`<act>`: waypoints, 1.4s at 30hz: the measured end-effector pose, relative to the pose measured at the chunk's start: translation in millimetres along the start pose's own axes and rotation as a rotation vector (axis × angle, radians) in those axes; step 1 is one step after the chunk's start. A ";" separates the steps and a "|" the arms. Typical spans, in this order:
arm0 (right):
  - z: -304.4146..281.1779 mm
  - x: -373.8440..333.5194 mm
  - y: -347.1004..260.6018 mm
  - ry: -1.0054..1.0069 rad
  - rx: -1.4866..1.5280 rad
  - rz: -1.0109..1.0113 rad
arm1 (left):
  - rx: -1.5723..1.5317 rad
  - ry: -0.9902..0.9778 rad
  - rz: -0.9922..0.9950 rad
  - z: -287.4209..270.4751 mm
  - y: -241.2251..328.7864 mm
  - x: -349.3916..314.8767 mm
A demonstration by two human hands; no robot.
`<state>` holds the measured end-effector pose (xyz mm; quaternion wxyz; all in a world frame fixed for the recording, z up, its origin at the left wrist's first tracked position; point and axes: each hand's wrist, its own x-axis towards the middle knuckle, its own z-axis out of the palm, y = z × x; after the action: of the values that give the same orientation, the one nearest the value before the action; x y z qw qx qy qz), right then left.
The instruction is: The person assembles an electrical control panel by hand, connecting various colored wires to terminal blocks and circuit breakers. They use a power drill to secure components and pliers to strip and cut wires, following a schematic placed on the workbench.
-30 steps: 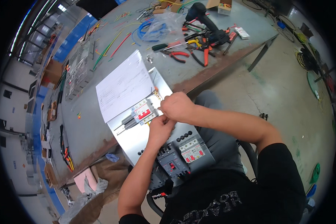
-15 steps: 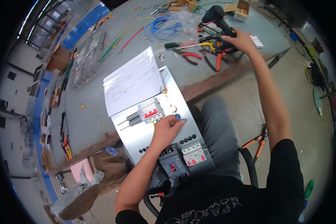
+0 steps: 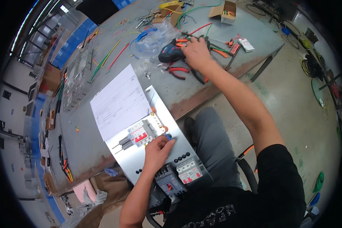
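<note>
A metal mounting panel (image 3: 130, 163) with circuit breakers leans across my lap against the table edge. My left hand (image 3: 157, 152) rests on it with fingers curled in a pinch, beside a blue part (image 3: 168, 136) and a small breaker with red switches (image 3: 140, 136); what the fingertips hold is hidden. On the table my right hand (image 3: 198, 55) reaches over a heap of hand tools, fingers extended and partly apart. A dark power drill (image 3: 171, 53) lies just left of it. Red-handled pliers (image 3: 178, 72) lie nearer to me.
A printed sheet (image 3: 119, 102) covers the panel's upper part. Below sit a larger grey breaker (image 3: 170, 185) and a white breaker (image 3: 189, 171). Blue wire (image 3: 142, 35), a plastic bag (image 3: 155, 42) and a small open carton (image 3: 228, 14) are farther back. A white packet (image 3: 246, 45) lies right.
The drill, upright in my right hand before, now lies farther left on the table. My right hand has released it and moved over the tools. My left hand stays on the panel.
</note>
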<state>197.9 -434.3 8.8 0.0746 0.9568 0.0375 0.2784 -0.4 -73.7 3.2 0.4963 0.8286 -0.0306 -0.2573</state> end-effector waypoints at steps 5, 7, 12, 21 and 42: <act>-16.1 10.7 102.8 0.116 0.628 0.486 | -0.019 -0.008 -0.026 1.2 9.0 -1.4; 4.1 -24.0 177.9 -0.086 0.337 0.575 | -0.026 -0.020 -0.006 3.5 9.4 -0.3; 17.4 -56.8 190.2 -0.526 0.326 0.461 | -0.037 0.015 -0.006 1.0 8.3 -2.4; 17.9 -38.9 177.8 -0.615 0.033 0.363 | 0.298 0.089 0.307 1.4 -14.3 10.6; -144.8 -13.5 228.4 -0.546 0.461 0.530 | 0.163 0.274 0.571 -135.1 88.9 48.4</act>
<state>115.5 -643.4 159.8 -0.2076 0.9635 -0.1688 0.0094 121.3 -24.5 109.2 0.4799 0.8505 -0.2152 0.0093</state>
